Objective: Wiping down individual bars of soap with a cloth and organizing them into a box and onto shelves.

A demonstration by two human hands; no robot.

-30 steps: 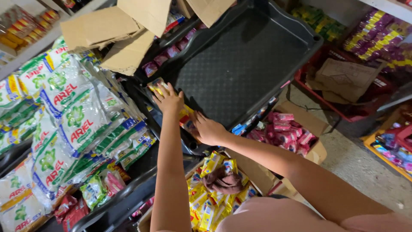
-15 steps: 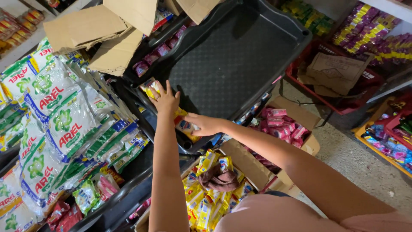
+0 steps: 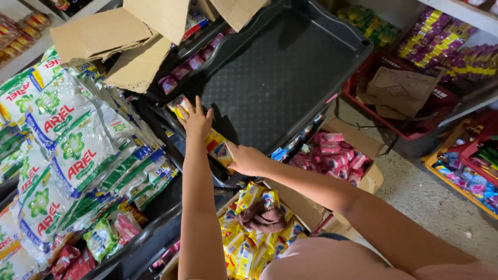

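Your left hand: fingers spread, flat on yellow packets, frame centre | your right hand: clamped on yellow packet strip | black tray above.

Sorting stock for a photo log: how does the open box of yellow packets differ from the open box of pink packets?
The box of yellow packets sits nearest the person, with a brown cloth on top. The box of pink packets sits farther right, nothing on its packets. Both are open cardboard boxes on the floor.
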